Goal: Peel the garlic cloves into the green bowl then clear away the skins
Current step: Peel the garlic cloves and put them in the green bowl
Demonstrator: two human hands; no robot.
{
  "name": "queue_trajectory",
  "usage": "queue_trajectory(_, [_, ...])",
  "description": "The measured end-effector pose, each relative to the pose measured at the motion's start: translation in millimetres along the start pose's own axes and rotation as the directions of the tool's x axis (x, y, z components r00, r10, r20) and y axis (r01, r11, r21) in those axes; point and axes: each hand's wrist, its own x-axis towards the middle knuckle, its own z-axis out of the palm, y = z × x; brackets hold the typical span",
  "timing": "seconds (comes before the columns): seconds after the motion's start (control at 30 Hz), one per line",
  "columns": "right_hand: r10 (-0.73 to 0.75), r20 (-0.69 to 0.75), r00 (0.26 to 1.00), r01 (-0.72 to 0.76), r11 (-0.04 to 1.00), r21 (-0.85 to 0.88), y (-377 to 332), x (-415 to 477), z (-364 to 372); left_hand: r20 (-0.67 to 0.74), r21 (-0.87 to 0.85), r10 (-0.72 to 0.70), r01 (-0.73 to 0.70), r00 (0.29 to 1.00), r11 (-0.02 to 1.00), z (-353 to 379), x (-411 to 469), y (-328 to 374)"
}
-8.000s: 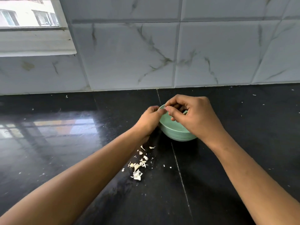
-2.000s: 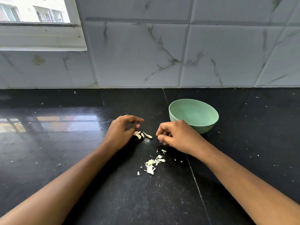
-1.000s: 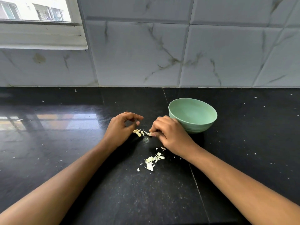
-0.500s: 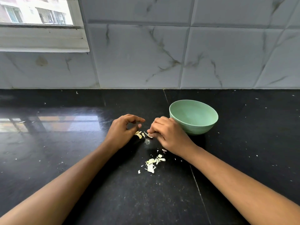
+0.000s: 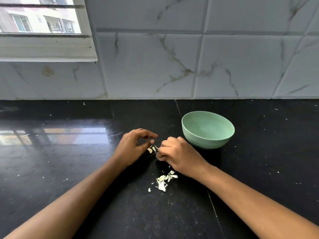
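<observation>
Soft daylight comes from the window [image 5: 41, 23] above-left of the left hand [image 5: 133, 147], glaring off the counter [image 5: 74, 135] left of it. Grout lines between the tiles [image 5: 150, 66] bow toward the edges (wide lens); shadows are faint.

The person's left hand [image 5: 133, 146] and right hand [image 5: 180, 156] are bare, as are both forearms [image 5: 77, 195].

There's the green bowl [image 5: 207, 144], upright, pale mint, with fine ribs running round its lower wall and a smooth, wide-open mouth. Left of the bowl, near it but apart, a few small garlic cloves [image 5: 150, 150] lie huddled together, pale yellow-white, with one thin sliver poking up on their bowl side. Nearer the camera than the bowl and left of it, the skins [image 5: 164, 181] lie in a loose papery heap, whitish flakes with stray crumbs scattered round.
</observation>
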Motion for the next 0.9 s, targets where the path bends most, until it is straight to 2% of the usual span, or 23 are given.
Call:
queue_trajectory(0.1, [0.124,-0.108,0.986,-0.104,0.979,0.178,4,-1,-9,0.020,0.004,-0.012,0.011,1.000,1.000,1,1,-1])
queue_trajectory(0.17, [0.078,-0.026,0.997,-0.073,0.988,0.137,2,-3,-7,-0.003,0.019,-0.057,0.057,0.998,0.998,2,2,-5])
queue_trajectory(0.23, [0.003,0.043,0.999,-0.004,1.000,0.027,0,-2,-5,-0.030,0.115,-0.142,0.144,0.989,0.983,3,5,-12])
queue_trajectory(0.27, [-0.008,0.026,1.000,0.009,1.000,-0.009,1,-1,-4,-0.028,0.194,-0.198,0.199,0.980,0.961,3,5,-14])
queue_trajectory(0.37, [0.088,-0.079,0.993,-0.081,0.993,0.086,0,1,-7,0.006,0.359,-0.329,0.305,0.944,0.882,3,7,-18])
queue_trajectory(0.4, [0.086,-0.071,0.994,-0.080,0.993,0.082,0,1,-7,0.015,0.378,-0.334,0.304,0.942,0.874,4,7,-19])
queue_trajectory(0.5, [0.074,0.075,0.994,-0.080,0.994,0.075,-3,-2,-2,0.046,0.429,-0.321,0.272,0.946,0.861,5,7,-20])
queue_trajectory(0.57, [0.166,0.068,0.984,-0.177,0.962,0.207,-2,-2,-3,0.033,0.402,-0.326,0.286,0.945,0.870,4,8,-21])
queue_trajectory(0.6, [0.277,0.061,0.959,-0.280,0.892,0.354,-3,0,-7,0.018,0.363,-0.316,0.288,0.949,0.886,3,8,-20])
queue_trajectory(0.63, [0.398,0.081,0.914,-0.379,0.764,0.522,-4,2,-12,0.001,0.298,-0.280,0.267,0.960,0.916,2,7,-19])
queue_trajectory(0.67, [0.489,0.153,0.859,-0.452,0.583,0.675,-4,4,-18,-0.020,0.218,-0.206,0.206,0.978,0.954,1,7,-16])
queue_trajectory(0.73, [0.531,0.349,0.772,-0.532,0.240,0.812,-5,7,-26,-0.055,0.063,0.006,-0.003,0.998,0.998,-2,2,-4])
queue_trajectory(0.77, [0.515,0.414,0.750,-0.546,0.130,0.828,-7,8,-29,-0.063,0.018,0.115,-0.114,0.991,0.993,-4,-1,3])
queue_trajectory(0.83, [0.474,0.453,0.755,-0.529,0.030,0.848,-12,10,-35,-0.085,-0.030,0.273,-0.277,0.958,0.960,-8,-7,13])
queue_trajectory(0.9, [0.476,0.440,0.761,-0.493,-0.016,0.870,-16,13,-38,-0.147,-0.077,0.311,-0.324,0.939,0.943,-10,-10,17])
